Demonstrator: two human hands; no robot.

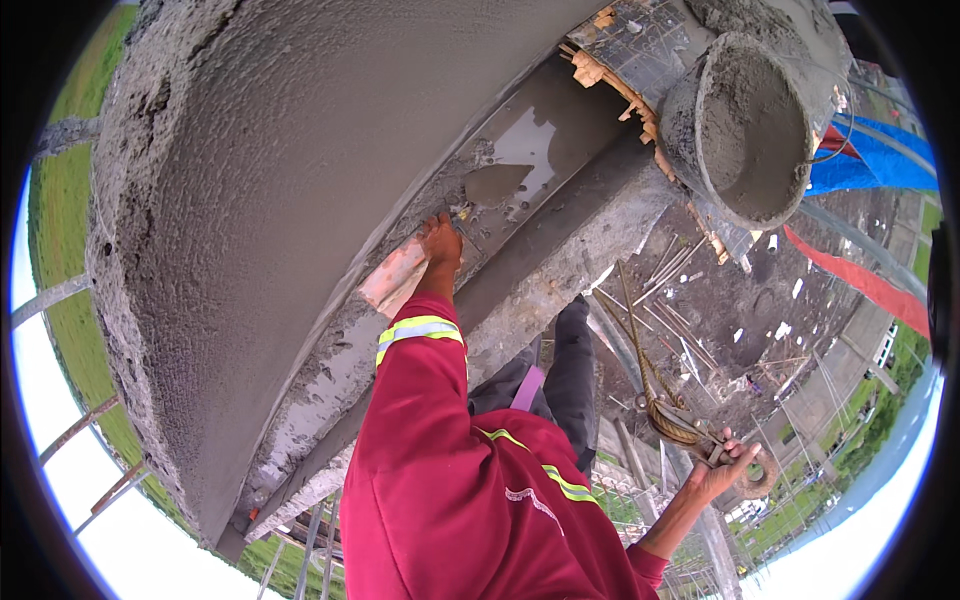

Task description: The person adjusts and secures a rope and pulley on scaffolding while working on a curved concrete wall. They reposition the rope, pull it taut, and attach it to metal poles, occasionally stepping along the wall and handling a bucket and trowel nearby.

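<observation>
Concrete [290,180], grey and wide, fills the upper left before you, smooth on its face and rough along its outer edge. Far below, on your right, is the ground [750,290], where sticks [670,265] and pale scraps [783,330] are scattered. Your red top [420,470], with yellow and silver bands [420,332] at the sleeve, takes the lower middle. Along the lower side of the concrete runs a channel [560,205]; water [537,140] and grey mortar [495,185] lie in it. Near its upper end, on a board [640,45] with broken wooden edge, stands a bucket [688,125], which also contains mortar. A blue sheet [870,155] shows further to the right. The rope [670,415] hangs in a bundle at your right side. Smaller is the pale pinkish piece [393,275], which is in the channel, just beside the concrete. Your left grip [440,245] touches the upper end of this piece with bent fingers; I cannot tell if they close around it. Your right grip [715,472] is narrow, holding a metal fitting [718,452] at the lower end of the rope, and just beside it is a brown ring [757,475].
</observation>
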